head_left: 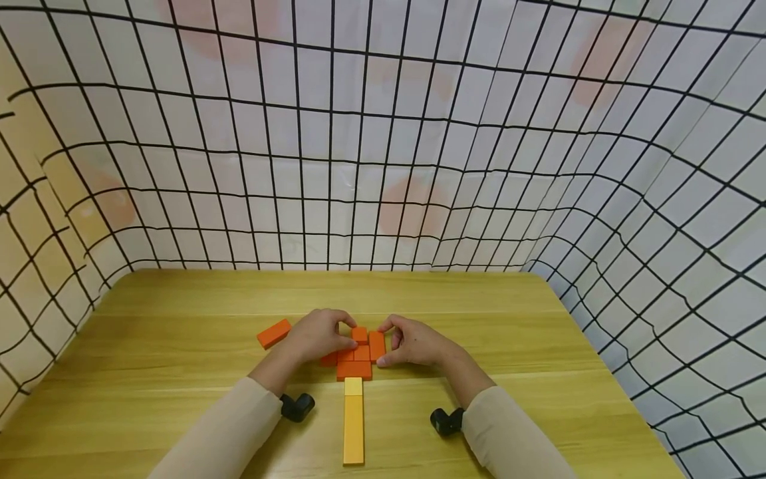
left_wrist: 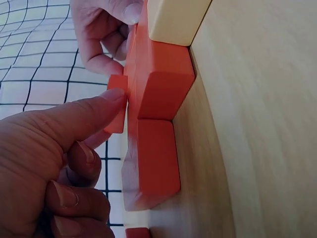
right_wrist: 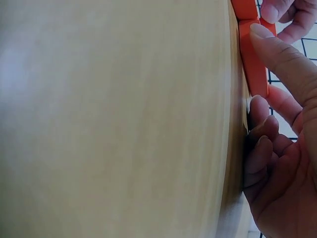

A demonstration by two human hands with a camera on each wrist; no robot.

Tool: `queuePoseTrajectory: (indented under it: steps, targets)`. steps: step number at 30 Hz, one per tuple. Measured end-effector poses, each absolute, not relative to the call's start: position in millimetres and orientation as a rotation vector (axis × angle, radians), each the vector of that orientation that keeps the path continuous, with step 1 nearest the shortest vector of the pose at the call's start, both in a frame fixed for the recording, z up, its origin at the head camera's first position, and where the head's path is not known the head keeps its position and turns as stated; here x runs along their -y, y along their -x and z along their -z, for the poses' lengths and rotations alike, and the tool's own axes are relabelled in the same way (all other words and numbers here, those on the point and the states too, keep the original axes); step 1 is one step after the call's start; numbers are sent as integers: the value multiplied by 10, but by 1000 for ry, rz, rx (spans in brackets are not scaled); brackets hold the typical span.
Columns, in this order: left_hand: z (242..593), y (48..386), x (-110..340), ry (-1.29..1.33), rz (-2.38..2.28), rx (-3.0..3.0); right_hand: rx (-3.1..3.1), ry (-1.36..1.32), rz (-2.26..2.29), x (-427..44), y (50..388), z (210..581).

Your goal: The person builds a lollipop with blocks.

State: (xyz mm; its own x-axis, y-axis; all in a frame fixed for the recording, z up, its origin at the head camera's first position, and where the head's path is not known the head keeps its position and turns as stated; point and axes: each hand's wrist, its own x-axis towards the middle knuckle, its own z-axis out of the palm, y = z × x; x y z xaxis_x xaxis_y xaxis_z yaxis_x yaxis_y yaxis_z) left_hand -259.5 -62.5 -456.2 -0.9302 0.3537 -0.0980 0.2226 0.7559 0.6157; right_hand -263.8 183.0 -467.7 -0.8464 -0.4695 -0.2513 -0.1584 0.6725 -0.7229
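Observation:
Orange wooden blocks lie pressed together in a cluster, with one lengthwise block (head_left: 354, 370) along its near side. My left hand (head_left: 317, 334) pinches a small orange block (left_wrist: 117, 106) between thumb and a finger at the far part of the cluster. At the right side, my right hand (head_left: 419, 344) has thumb and index finger on opposite ends of an upright-lying orange block (right_wrist: 253, 62), which touches its neighbours. Its other fingers are curled. Below the cluster run a pale yellow block (head_left: 353, 386) and a long yellow block (head_left: 354, 432) in a line.
A loose orange block (head_left: 274, 333) lies at an angle left of my left hand. The wooden table (head_left: 503, 313) bears everything. A black wire grid (head_left: 331, 159) stands behind the table and along its sides, with a patterned white sheet behind it.

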Motion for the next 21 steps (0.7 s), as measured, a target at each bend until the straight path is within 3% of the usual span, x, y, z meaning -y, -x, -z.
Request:
queuePoseTrajectory:
  steps: [21]
  targets:
    - [4539,2604,528,-381,-770,-2797,-2474,475,1011,-1835,2647,4692]
